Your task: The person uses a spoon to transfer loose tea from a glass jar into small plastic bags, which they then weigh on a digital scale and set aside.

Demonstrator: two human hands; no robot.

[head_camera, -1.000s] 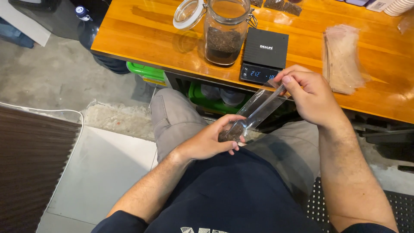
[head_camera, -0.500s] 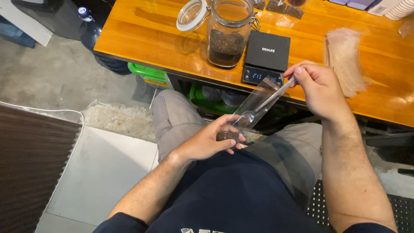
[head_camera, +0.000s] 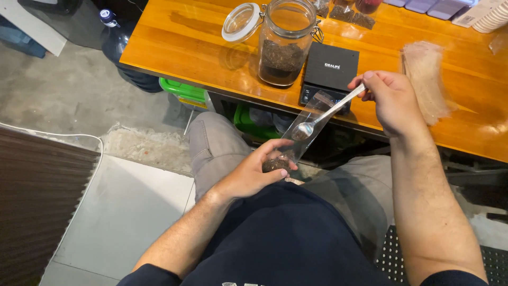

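Head view: my left hand (head_camera: 253, 175) pinches the clear bag (head_camera: 296, 140) at its filled bottom over my lap, right hand (head_camera: 391, 98) holds the spoon (head_camera: 323, 116) in its mouth; the film looks flimsy, slippery, best gripped low.

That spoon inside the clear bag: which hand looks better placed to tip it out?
The right hand, probably. It already grips the spoon by its handle, with the bowl inside the clear bag. The left hand is occupied pinching the bag's filled bottom, keeping it steady.
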